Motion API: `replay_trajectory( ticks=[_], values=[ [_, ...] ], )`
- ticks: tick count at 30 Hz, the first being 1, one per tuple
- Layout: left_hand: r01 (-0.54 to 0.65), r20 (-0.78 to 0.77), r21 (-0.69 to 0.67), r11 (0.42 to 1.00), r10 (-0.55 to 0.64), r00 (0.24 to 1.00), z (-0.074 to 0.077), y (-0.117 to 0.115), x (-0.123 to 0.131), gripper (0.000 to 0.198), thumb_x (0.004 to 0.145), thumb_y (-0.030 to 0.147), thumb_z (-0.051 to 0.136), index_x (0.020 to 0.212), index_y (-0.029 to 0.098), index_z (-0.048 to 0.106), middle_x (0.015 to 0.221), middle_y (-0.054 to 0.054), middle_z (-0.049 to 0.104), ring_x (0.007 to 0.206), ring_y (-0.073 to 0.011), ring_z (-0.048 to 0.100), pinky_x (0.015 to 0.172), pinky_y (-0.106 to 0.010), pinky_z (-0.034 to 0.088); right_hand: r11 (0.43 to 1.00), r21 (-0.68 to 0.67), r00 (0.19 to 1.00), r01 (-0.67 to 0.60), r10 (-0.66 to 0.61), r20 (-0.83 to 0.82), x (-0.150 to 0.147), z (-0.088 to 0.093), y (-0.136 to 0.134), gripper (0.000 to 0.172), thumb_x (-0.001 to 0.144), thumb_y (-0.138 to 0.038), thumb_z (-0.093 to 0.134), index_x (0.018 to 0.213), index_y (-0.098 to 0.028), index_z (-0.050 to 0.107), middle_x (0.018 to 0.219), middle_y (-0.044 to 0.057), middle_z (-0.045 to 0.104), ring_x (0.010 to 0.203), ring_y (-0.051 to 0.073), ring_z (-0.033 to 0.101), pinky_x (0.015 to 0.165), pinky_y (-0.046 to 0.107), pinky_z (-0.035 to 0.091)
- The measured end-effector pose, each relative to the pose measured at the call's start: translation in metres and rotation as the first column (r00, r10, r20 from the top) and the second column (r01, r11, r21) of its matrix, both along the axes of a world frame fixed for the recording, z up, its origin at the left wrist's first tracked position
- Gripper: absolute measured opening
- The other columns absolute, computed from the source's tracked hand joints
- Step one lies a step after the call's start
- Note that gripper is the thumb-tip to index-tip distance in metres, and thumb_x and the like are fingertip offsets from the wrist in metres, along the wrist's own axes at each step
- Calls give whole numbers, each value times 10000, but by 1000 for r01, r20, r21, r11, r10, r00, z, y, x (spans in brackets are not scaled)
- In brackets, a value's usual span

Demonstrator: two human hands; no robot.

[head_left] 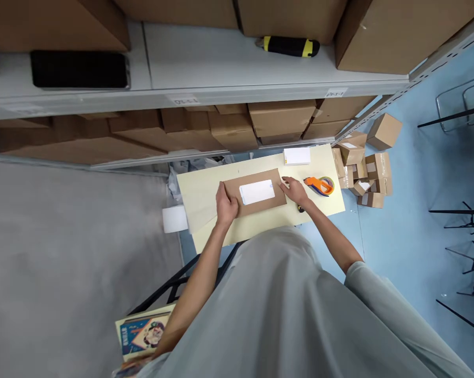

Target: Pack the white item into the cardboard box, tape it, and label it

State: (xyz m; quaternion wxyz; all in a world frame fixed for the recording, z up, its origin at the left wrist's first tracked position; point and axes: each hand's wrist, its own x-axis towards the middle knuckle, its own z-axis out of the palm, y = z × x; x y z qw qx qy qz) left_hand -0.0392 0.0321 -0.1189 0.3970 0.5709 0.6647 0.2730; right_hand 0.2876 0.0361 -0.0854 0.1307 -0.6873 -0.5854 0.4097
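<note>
A flat brown cardboard box (242,210) with a white label (257,192) on its top lies on the pale yellow table. My left hand (226,205) is closed on its left end, with the thumb over the top. At the opposite end, my right hand (294,191) has its fingers bent against the right edge; some fingertips are hidden. An orange and blue tape dispenser (317,185) with a roll of tape lies right of my right hand. Behind the box sits a small stack of white labels (297,156). Part of a dark and yellow tool (301,209) shows under my right wrist.
The table (201,186) stands against a shelf (229,94) full of cartons. On the shelf lie a black phone (80,69) and a yellow-black utility knife (290,46). Small parcels (372,168) are piled on the floor to the right. Books (144,333) lie lower left.
</note>
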Motion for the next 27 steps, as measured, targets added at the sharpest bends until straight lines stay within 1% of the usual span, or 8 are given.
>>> replay_trajectory(
  ticks=[2, 4, 7, 10, 13, 18, 23, 27],
  values=[
    [24, -98, 66, 998, -18, 995, 13, 18, 17, 927, 909, 295, 699, 1768, 162, 377, 1898, -181, 274, 1794, -414, 138, 1475, -627, 74, 998, 64, 998, 7, -11, 65, 19, -3, 18, 508, 1146, -513, 550, 1513, -199, 708, 1550, 176, 731, 1421, 343, 714, 1244, 513, 555],
    [145, -148, 113, 983, -128, 981, 26, 44, 45, 923, 896, 258, 714, 1760, 157, 406, 1896, -166, 287, 1800, -419, 83, 1471, -653, 19, 993, 116, 993, -8, -5, 117, 39, -8, 41, 463, 1127, -418, 604, 1514, -186, 709, 1585, 173, 704, 1480, 348, 665, 1296, 521, 517],
    [338, -152, 66, 939, -325, 933, 34, 89, 105, 770, 971, 261, 681, 1716, 206, 493, 1834, -127, 440, 1773, -357, 259, 1479, -588, 167, 979, 171, 978, -111, 77, 195, 63, -19, 78, 466, 1049, -279, 732, 1497, -152, 712, 1658, 184, 644, 1564, 367, 576, 1350, 570, 459],
    [454, -173, -21, 891, -451, 876, 24, 128, 168, 745, 988, 202, 673, 1710, 163, 496, 1812, -157, 469, 1713, -329, 407, 1457, -495, 284, 956, 155, 943, -251, 206, 261, 72, -33, 109, 533, 966, -197, 843, 1474, -116, 706, 1758, 217, 525, 1624, 395, 499, 1364, 602, 427],
    [473, -201, -99, 876, -483, 852, 5, 148, 211, 811, 957, 113, 686, 1734, 129, 453, 1821, -180, 448, 1698, -321, 438, 1439, -452, 327, 937, 103, 910, -333, 291, 296, 73, -47, 125, 548, 920, -158, 895, 1432, -124, 703, 1799, 221, 464, 1630, 401, 482, 1330, 609, 462],
    [435, -259, -172, 884, -466, 846, -14, 153, 229, 922, 906, 68, 738, 1763, 166, 413, 1815, -168, 461, 1668, -350, 482, 1398, -489, 396, 925, 111, 903, -362, 319, 288, 75, -61, 130, 520, 926, -139, 889, 1401, -157, 677, 1755, 207, 527, 1609, 367, 480, 1301, 592, 491],
    [465, -287, -245, 851, -522, 803, -14, 155, 228, 955, 865, 81, 795, 1746, 214, 453, 1792, -137, 506, 1616, -362, 546, 1348, -499, 460, 910, 111, 892, -400, 358, 276, 80, -65, 132, 540, 908, -134, 900, 1399, -156, 675, 1744, 197, 537, 1613, 375, 466, 1344, 582, 455],
    [482, -312, -232, 845, -534, 786, -12, 156, 229, 869, 895, 121, 791, 1713, 192, 506, 1773, -142, 530, 1597, -356, 562, 1345, -478, 462, 905, 133, 898, -403, 364, 248, 86, -64, 133, 463, 915, -161, 897, 1344, -178, 723, 1750, 171, 543, 1592, 388, 501, 1314, 598, 493]
  ],
)
